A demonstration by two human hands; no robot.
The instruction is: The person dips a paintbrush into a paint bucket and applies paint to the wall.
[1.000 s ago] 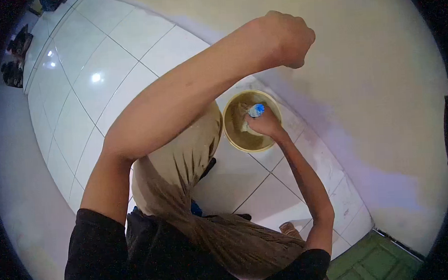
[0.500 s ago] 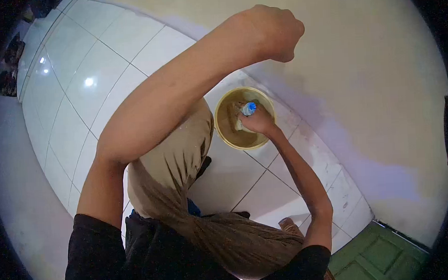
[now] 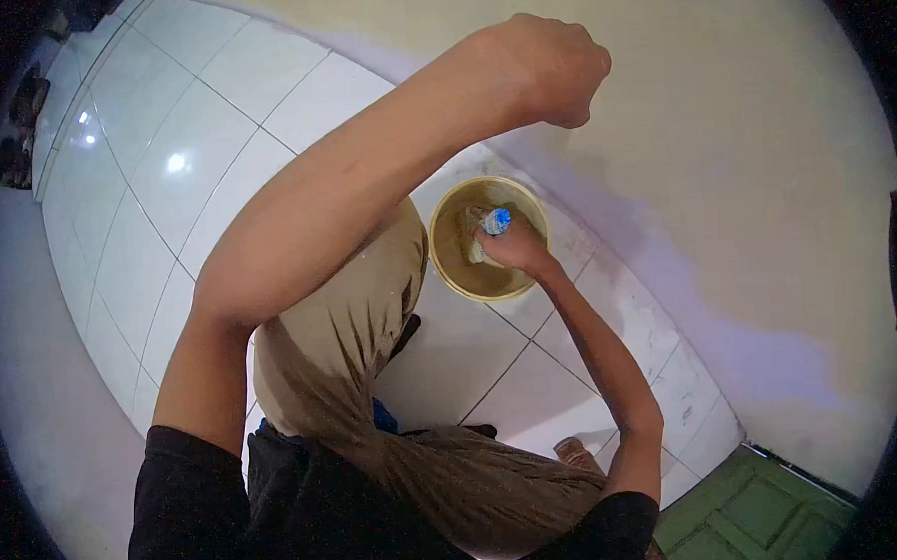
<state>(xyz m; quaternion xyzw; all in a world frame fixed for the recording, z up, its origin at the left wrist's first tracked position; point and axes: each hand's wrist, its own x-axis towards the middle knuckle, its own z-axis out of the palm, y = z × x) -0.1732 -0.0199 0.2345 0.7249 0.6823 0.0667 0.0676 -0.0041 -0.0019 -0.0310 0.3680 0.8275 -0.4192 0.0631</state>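
A round yellowish bucket (image 3: 443, 265) stands on the tiled floor beside my knee, with brownish contents inside. My right hand (image 3: 515, 247) reaches into it, its fingers wrapped round a clear plastic bottle with a blue end (image 3: 498, 221) pointing up. Some pale material lies by the fingers; I cannot make out what it is. Raised in front of the wall, above and beyond the bucket, my left hand (image 3: 566, 72) is a closed fist seen from the back. Whether anything is inside that fist is hidden.
White tiles (image 3: 472, 349) cover the floor around the bucket. A plain wall (image 3: 724, 168) rises along the right side. A green panelled door (image 3: 759, 517) is at the lower right. Dark objects (image 3: 18, 159) sit at the far left edge.
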